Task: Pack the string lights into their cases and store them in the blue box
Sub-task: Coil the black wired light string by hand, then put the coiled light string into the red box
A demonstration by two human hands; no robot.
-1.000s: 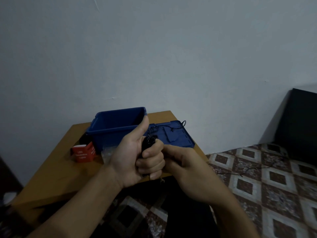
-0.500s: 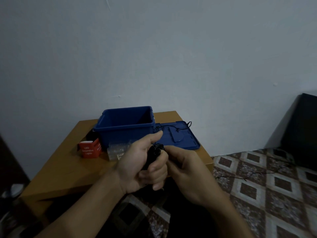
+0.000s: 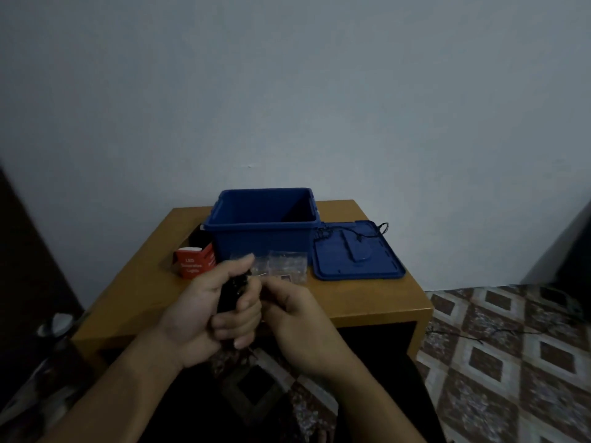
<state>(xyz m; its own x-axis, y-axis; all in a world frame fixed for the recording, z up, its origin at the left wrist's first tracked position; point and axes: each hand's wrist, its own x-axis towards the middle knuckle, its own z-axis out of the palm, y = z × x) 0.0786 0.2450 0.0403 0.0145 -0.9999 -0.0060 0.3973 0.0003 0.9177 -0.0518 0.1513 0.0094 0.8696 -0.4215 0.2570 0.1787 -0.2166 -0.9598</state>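
My left hand (image 3: 204, 314) grips a black bundle of string lights (image 3: 231, 292) in front of the wooden table (image 3: 367, 302). My right hand (image 3: 297, 318) is curled just right of the bundle, its fingertips meeting it; what they pinch is hidden. The open blue box (image 3: 262, 238) stands at the back of the table. Its blue lid (image 3: 358, 260) lies flat to the right with a black wire (image 3: 367, 233) across it. A red LED lights case (image 3: 192, 263) sits left of the box. Clear plastic packets (image 3: 284, 263) lie in front of the box.
A grey wall rises behind the table. Patterned floor tiles (image 3: 499, 346) spread to the right, with a thin black wire (image 3: 463, 335) lying on them. A dark object (image 3: 572, 260) stands at the far right. A dark shape with a pale top (image 3: 54, 326) sits at the left.
The view has swung so the table and box sit more central. My left thumb has come down from upright onto the bundle. Both hands stay together on the lights.
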